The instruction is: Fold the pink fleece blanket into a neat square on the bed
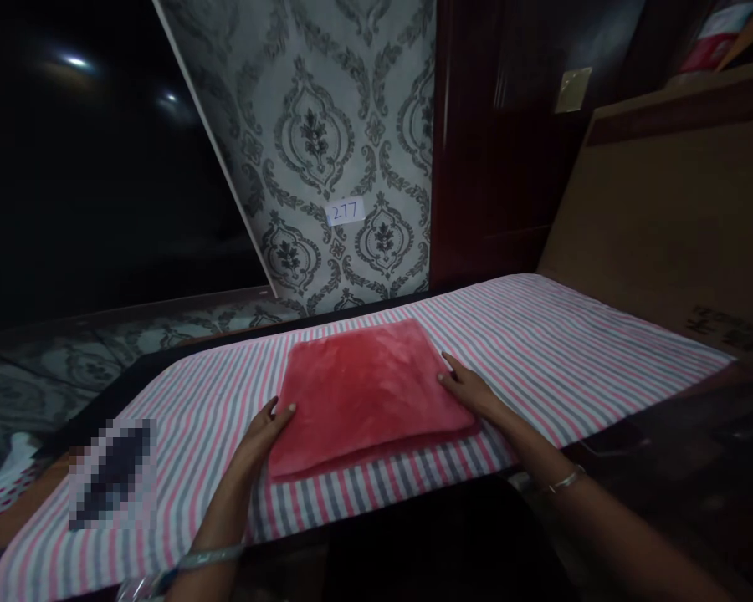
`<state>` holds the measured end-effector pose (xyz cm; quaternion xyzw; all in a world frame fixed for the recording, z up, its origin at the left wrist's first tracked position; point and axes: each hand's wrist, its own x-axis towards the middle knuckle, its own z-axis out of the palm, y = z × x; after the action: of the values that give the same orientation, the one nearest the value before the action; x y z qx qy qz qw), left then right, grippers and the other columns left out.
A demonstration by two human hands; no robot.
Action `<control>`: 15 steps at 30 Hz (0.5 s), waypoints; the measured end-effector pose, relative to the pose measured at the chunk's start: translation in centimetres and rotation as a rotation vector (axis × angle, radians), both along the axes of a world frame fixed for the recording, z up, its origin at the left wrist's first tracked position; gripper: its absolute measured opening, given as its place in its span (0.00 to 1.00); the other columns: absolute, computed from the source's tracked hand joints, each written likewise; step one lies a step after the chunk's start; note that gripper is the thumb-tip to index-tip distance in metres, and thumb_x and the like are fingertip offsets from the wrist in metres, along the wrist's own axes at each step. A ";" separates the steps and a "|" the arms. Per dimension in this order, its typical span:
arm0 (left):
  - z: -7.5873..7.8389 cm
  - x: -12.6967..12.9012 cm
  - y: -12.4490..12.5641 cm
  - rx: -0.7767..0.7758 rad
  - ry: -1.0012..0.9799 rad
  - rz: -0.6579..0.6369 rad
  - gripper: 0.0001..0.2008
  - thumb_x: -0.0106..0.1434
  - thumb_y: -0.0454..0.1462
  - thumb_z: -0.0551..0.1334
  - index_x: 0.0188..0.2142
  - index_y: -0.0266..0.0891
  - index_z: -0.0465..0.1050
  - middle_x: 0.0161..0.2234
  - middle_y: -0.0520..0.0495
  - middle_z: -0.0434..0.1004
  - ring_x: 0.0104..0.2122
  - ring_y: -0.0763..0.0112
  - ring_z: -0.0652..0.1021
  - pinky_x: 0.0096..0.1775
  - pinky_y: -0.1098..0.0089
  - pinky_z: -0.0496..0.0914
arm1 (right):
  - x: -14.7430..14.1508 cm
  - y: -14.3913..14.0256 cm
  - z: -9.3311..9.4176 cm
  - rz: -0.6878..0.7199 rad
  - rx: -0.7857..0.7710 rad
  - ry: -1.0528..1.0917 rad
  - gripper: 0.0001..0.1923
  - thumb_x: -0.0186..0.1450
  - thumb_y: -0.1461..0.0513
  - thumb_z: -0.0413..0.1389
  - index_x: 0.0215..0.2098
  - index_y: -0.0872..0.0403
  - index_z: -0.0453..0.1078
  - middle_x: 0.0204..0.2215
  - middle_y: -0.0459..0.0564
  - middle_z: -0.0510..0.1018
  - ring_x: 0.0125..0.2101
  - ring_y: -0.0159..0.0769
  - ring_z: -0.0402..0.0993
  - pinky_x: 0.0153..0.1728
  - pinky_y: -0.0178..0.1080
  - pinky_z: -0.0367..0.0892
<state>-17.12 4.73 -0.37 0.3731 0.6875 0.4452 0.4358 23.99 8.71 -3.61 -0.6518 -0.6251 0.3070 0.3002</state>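
A folded red plush cloth lies on a striped sheet, its layered edges showing along the front. At its left edge, my left hand holds the side, thumb on top and the other fingers partly hidden. My right hand grips the opposite edge, thumb over the pile and index finger stretched along the side. Under the cloth, the striped sheet in pink, grey and white covers the table.
A large dark screen stands at the left. On the right is a big cardboard box. Behind the table are patterned wallpaper with a paper marked 277 and a dark red door. A blurred dark object lies front left.
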 end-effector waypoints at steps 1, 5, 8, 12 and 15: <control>0.5 0.1 0.1 -0.016 -0.070 -0.019 0.32 0.61 0.40 0.70 0.61 0.30 0.65 0.41 0.36 0.83 0.35 0.59 0.84 0.37 0.64 0.78 | -0.1 0.1 0.2 -0.018 -0.015 0.029 0.36 0.68 0.56 0.53 0.72 0.58 0.52 0.48 0.57 0.79 0.48 0.49 0.76 0.51 0.47 0.69; 1.5 -0.1 0.4 -0.074 -0.310 -0.182 0.19 0.60 0.42 0.70 0.46 0.31 0.78 0.37 0.36 0.84 0.37 0.54 0.84 0.40 0.64 0.79 | 0.2 0.5 0.2 -0.055 -0.120 0.471 0.42 0.64 0.55 0.60 0.72 0.56 0.51 0.51 0.57 0.78 0.47 0.46 0.77 0.48 0.44 0.71; 2.0 0.2 0.4 -0.072 -0.384 -0.218 0.21 0.55 0.41 0.74 0.45 0.31 0.78 0.37 0.36 0.84 0.39 0.52 0.84 0.42 0.62 0.79 | 0.4 0.7 0.2 -0.017 -0.196 0.764 0.45 0.61 0.51 0.64 0.70 0.57 0.53 0.55 0.61 0.75 0.47 0.45 0.78 0.47 0.44 0.73; 3.1 1.5 0.3 -0.006 -0.356 -0.169 0.27 0.50 0.33 0.76 0.50 0.30 0.76 0.35 0.37 0.84 0.38 0.52 0.84 0.42 0.60 0.79 | -0.5 1.1 1.0 0.116 -0.210 0.866 0.39 0.58 0.50 0.65 0.63 0.56 0.64 0.49 0.60 0.79 0.44 0.47 0.79 0.48 0.47 0.73; 4.3 1.6 0.0 -0.078 -0.356 -0.193 0.23 0.52 0.32 0.74 0.48 0.31 0.76 0.33 0.38 0.84 0.35 0.52 0.84 0.40 0.60 0.80 | -1.7 1.4 2.1 0.223 -0.151 0.922 0.41 0.55 0.52 0.66 0.64 0.53 0.63 0.48 0.56 0.80 0.44 0.49 0.79 0.48 0.50 0.73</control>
<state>-15.52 4.75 3.89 0.3358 0.5774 0.4332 0.6051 22.34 10.07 -1.52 -0.3965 -0.4689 0.6391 0.4630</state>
